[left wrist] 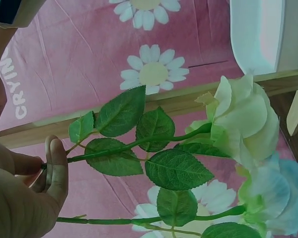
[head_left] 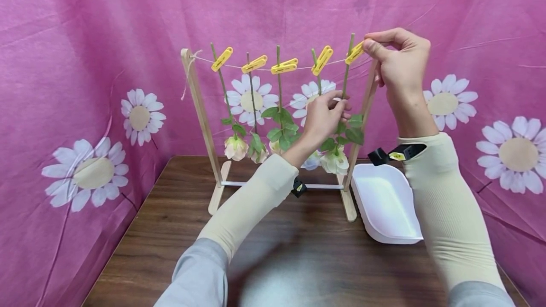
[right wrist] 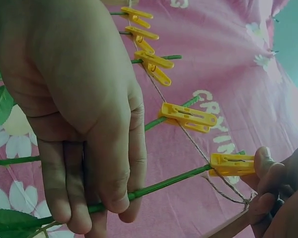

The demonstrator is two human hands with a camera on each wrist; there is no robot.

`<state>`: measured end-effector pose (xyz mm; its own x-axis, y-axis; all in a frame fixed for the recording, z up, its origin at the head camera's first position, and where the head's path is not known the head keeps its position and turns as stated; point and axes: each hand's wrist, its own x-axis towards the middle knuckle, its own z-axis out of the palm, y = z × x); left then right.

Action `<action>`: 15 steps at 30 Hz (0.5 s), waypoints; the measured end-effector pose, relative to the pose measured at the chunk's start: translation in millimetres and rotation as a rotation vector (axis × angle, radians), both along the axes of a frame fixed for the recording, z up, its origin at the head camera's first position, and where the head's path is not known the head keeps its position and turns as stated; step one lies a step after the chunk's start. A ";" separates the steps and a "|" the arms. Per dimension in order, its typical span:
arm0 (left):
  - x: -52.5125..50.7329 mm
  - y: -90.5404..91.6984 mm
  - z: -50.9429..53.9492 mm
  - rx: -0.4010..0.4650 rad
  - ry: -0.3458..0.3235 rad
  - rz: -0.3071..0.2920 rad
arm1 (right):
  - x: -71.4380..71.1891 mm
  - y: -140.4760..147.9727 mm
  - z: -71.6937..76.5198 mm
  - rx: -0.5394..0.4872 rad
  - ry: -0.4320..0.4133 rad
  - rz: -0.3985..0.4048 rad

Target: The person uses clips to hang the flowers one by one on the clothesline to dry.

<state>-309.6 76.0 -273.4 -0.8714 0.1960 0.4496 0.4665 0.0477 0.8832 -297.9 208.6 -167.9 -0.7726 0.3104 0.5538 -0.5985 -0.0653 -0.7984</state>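
Observation:
In the head view my left hand (head_left: 326, 115) pinches the green stem of the rightmost artificial rose (head_left: 334, 160), which hangs bloom down. The left wrist view shows this cream rose (left wrist: 246, 119), leafy along its stem, beside a pale blue rose (left wrist: 278, 196). My right hand (head_left: 403, 58) pinches the handle end of a yellow clothespin (head_left: 355, 53) between thumb and fingers. That clothespin's other end lies over the stem and the string (right wrist: 193, 141) in the right wrist view. Several other roses hang along the string from yellow clothespins (head_left: 322, 60).
A wooden frame (head_left: 200, 112) with a white crossbar (head_left: 320, 186) stands on the brown table (head_left: 170, 231), the string running between its posts. At its right is a white plastic tray (head_left: 362, 203). A pink cloth (head_left: 273, 4) with printed daisies surrounds the table.

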 end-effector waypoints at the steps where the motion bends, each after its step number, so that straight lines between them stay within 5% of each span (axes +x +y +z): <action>1: 0.0 0.3 0.0 0.006 0.006 -0.003 | -0.1 0.3 -0.1 0.001 -0.001 0.003; 15: -0.4 1.1 3.9 -0.039 0.029 0.017 | -0.5 5.1 11.8 0.005 -0.031 0.042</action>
